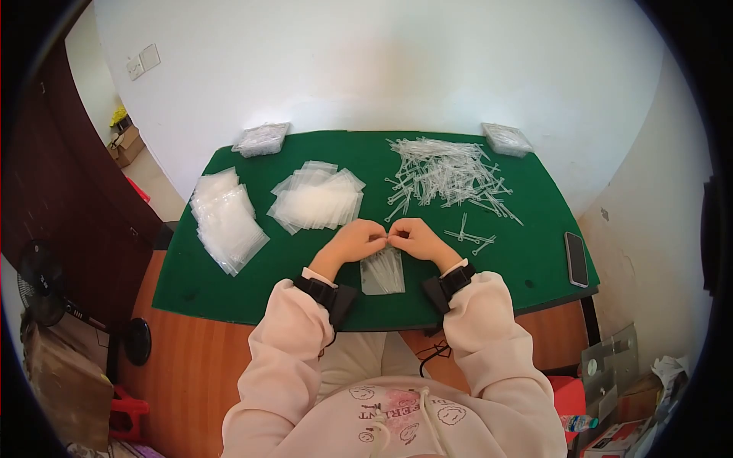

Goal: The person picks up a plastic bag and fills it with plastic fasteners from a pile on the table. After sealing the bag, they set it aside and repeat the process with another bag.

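A small clear plastic bag (382, 273) with several thin clear sticks inside lies on the green table in front of me. My left hand (357, 239) and my right hand (416, 238) meet at its top edge, fingers pinched on it close together. Beyond my right hand spreads a large heap of clear plastic sticks with looped ends (439, 172). A few loose sticks (471, 235) lie apart, nearer to that hand. Past my left hand are a fanned pile of flat clear bags (319, 198) and a second pile of bags (227, 217) farther left.
Clear packs stand at the table's back left (262, 140) and back right (507, 140) corners, against the wall. A phone (576, 259) lies near the right edge of the green table (229, 294). A black fan (47, 278) stands on the left.
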`<state>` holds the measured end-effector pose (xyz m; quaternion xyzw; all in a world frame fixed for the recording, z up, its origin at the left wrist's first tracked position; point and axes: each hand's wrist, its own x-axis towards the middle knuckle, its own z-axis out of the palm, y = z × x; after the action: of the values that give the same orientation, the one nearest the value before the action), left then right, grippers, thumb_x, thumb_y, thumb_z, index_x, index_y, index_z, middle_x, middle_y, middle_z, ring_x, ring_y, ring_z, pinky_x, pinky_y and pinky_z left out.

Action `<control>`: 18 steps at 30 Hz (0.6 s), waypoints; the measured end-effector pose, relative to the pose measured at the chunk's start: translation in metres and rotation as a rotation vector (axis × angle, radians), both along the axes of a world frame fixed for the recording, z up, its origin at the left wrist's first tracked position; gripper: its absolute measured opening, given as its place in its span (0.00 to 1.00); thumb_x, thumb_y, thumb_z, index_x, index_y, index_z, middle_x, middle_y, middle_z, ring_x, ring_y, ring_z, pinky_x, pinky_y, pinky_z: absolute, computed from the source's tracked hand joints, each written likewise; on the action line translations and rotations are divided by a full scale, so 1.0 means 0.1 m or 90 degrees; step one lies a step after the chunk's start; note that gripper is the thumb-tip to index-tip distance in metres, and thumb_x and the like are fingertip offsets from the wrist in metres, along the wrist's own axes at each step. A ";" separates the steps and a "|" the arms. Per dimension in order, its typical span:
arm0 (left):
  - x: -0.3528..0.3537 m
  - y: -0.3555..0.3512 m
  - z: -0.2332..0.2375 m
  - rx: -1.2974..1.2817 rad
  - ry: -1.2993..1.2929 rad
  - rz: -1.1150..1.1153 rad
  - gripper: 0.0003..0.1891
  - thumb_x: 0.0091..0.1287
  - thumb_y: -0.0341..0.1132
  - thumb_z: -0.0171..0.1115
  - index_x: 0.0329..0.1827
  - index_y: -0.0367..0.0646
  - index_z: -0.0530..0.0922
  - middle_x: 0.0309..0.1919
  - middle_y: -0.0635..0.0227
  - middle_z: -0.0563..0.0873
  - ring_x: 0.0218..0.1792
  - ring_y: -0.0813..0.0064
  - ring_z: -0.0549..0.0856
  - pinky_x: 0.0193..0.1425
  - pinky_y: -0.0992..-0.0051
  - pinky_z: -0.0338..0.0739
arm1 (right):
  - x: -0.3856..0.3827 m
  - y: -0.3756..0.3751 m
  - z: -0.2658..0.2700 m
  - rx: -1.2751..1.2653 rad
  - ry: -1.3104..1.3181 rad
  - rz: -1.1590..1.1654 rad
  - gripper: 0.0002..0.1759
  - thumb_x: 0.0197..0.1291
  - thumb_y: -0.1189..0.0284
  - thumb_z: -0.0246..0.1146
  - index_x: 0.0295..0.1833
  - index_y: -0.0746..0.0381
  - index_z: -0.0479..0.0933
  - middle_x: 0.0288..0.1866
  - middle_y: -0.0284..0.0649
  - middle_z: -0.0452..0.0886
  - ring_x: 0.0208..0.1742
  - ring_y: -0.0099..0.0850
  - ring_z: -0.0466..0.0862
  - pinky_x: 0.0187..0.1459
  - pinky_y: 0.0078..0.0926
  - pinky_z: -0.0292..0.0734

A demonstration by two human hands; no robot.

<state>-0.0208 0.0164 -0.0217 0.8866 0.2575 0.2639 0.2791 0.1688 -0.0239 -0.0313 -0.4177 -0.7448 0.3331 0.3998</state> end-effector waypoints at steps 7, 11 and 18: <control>0.00 0.02 0.00 0.016 -0.012 0.009 0.09 0.56 0.36 0.59 0.29 0.37 0.78 0.20 0.61 0.78 0.22 0.69 0.76 0.28 0.73 0.69 | 0.02 0.01 0.03 -0.021 -0.029 -0.024 0.05 0.51 0.75 0.60 0.27 0.66 0.74 0.20 0.29 0.71 0.23 0.17 0.67 0.25 0.16 0.63; -0.08 0.07 0.04 -0.036 -0.018 0.046 0.09 0.55 0.35 0.59 0.27 0.37 0.78 0.19 0.63 0.78 0.21 0.72 0.75 0.27 0.74 0.68 | 0.10 0.03 0.03 -0.019 -0.022 -0.058 0.06 0.50 0.74 0.60 0.26 0.66 0.74 0.20 0.29 0.71 0.23 0.16 0.67 0.25 0.17 0.63; -0.12 0.12 0.02 -0.149 -0.104 0.044 0.09 0.55 0.35 0.58 0.26 0.37 0.77 0.17 0.67 0.76 0.21 0.78 0.73 0.26 0.76 0.66 | 0.13 0.07 0.03 -0.019 0.086 -0.139 0.06 0.52 0.74 0.58 0.27 0.64 0.73 0.20 0.29 0.71 0.21 0.17 0.68 0.23 0.16 0.63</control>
<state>-0.0329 0.0288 -0.0201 0.8142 0.2936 0.3124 0.3915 0.1814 -0.0171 -0.0279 -0.4789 -0.6610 0.3260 0.4770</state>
